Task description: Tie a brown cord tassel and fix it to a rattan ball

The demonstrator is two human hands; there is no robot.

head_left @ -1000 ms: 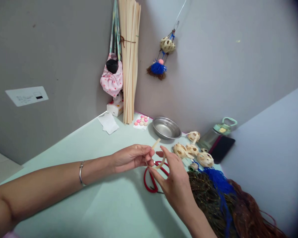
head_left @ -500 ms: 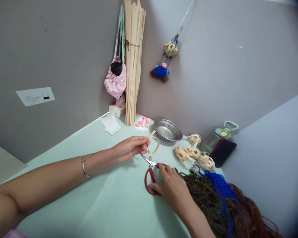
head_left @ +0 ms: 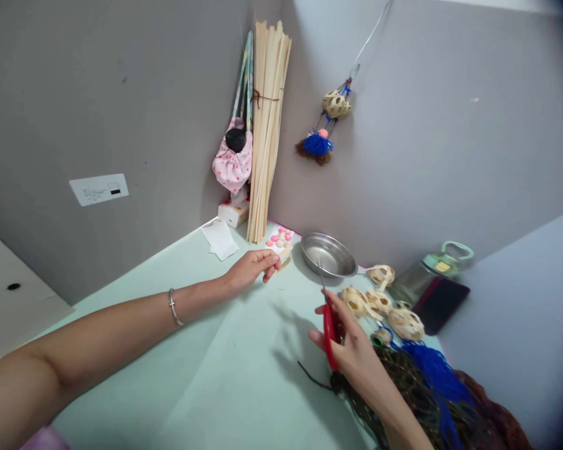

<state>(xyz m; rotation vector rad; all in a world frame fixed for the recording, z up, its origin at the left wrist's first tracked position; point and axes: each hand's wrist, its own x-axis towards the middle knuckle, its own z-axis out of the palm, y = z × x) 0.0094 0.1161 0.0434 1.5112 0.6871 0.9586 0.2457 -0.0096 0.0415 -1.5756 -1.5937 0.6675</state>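
My left hand (head_left: 254, 270) pinches a thin pale wooden strip (head_left: 286, 251) between thumb and fingers, above the table near the pink and cream beads (head_left: 280, 238). The strip curls, and part of it is hidden behind the fingers. On the right, my right hand (head_left: 349, 334) grips red-handled scissors (head_left: 329, 334), held up off the table with the blades pointing away. Several balls woven from pale strips (head_left: 406, 324) lie just beyond that hand. Dark green-brown yarn (head_left: 403, 381) lies under the right forearm.
A metal bowl (head_left: 328, 255) stands near the wall. At the right are a bottle (head_left: 415, 275), a phone (head_left: 441, 306) and blue yarn (head_left: 434, 369). A tied bundle of wooden strips (head_left: 268, 131) leans in the corner beside a pink bag (head_left: 233, 165). A tasselled ornament (head_left: 336, 105) hangs on the wall.
The scissors have been lifted off the table by my right hand and moved away from the strip. My left hand keeps the strip, which now sits closer to the beads. The view has shifted slightly.
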